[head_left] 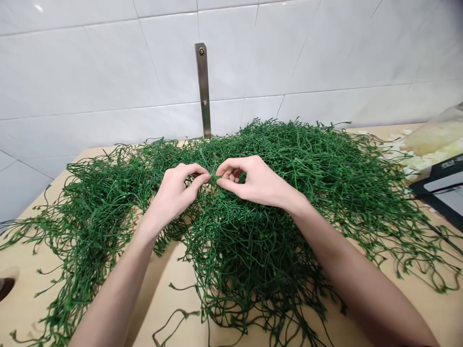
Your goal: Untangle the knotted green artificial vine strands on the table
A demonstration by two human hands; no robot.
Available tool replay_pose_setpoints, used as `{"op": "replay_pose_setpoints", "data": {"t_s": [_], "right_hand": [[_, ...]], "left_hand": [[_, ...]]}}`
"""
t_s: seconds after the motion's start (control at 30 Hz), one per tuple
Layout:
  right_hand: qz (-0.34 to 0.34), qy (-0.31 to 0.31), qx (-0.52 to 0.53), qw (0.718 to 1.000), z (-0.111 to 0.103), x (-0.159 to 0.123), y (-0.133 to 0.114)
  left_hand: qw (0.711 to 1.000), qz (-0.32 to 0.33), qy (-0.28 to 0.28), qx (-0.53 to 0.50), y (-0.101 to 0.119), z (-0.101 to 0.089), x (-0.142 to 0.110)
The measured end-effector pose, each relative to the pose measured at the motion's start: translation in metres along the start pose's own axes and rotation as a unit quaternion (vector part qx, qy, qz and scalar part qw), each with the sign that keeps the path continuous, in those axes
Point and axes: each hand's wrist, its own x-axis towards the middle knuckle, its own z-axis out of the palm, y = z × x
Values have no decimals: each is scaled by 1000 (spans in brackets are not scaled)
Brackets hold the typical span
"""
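Observation:
A large tangled heap of thin green artificial plant stems (289, 149) spreads over a pale wooden table (166, 284). My left hand (181, 190) and my right hand (249, 179) meet above the middle of the heap, fingertips almost touching. Each hand pinches thumb against index finger. Between the two pinches there is a small bit of green stem (213, 177), and both hands appear to grip it. Its ends are hidden by my fingers or lost among the strands behind.
A metal bracket (203, 91) is fixed upright on the white tiled wall (108, 72) behind the table. At the right lie white flower petals (415, 161) and a black-and-white box or package (441, 185). A dark round object (5, 287) shows at the left edge.

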Motion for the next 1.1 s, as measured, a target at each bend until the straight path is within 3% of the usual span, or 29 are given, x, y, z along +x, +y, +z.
{"op": "replay_pose_setpoints", "data": {"t_s": [0.2,0.33,0.47,0.57,0.73,0.93,1.1], "right_hand": [[-44,-1,-38,998,-1,-1,-1],[12,-44,35,998,-1,0,1],[75,-110,146,980,-2,1,9],[74,-125,162,976,-2,3,16],[58,-119,165,977,3,4,23],[71,-59,96,991,13,3,23],[14,-45,83,995,15,1,23]], "left_hand": [[1000,-25,-11,-10,5,1,-1],[999,-22,-34,-14,6,1,-2],[998,-2,-49,-37,8,1,-2],[998,0,-54,-36,7,3,-2],[996,2,-89,-13,2,8,-3],[990,5,-135,26,2,11,-3],[990,8,-140,-2,3,9,-2]]}}
